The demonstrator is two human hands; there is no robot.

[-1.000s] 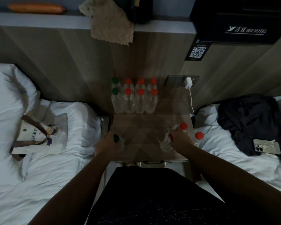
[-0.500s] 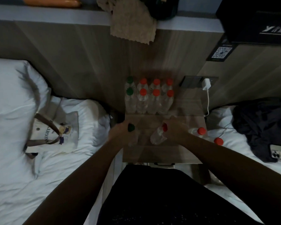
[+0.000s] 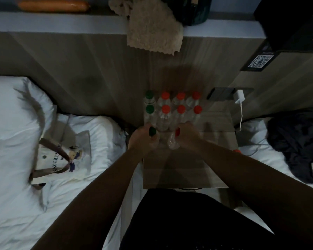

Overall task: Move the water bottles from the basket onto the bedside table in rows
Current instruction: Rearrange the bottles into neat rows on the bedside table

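Two full rows of four stand at the back of the desk point(image 3: 188, 170) against the wall panel, a back row point(image 3: 180, 96) and a second row point(image 3: 181, 109), each with one green cap at its left end and three red. As I read it, the person is starting a third row just in front of them. The left hand point(image 3: 142, 138) has its fingers curled round a green bottle point(image 3: 152, 131) near the desk's left edge, in line with the two green caps behind. The right hand point(image 3: 189, 134) grips a red bottle point(image 3: 173, 143) up by the neck, close beside the green one. It looks slightly tilted, though from above that is hard to judge. Whether either base has met the desk I cannot tell, since the room is dim and the hands cover them. The next move calls for standing both bottles straight, snug against the second row without nudging it, then letting go cleanly. Thin clear bottles like these probably tip easily. Two places to the right in this row would then remain to fill. Another red cap point(image 3: 236, 151) shows just past the desk's right edge, over the bed point(image 3: 271, 159). I see no basket from here.
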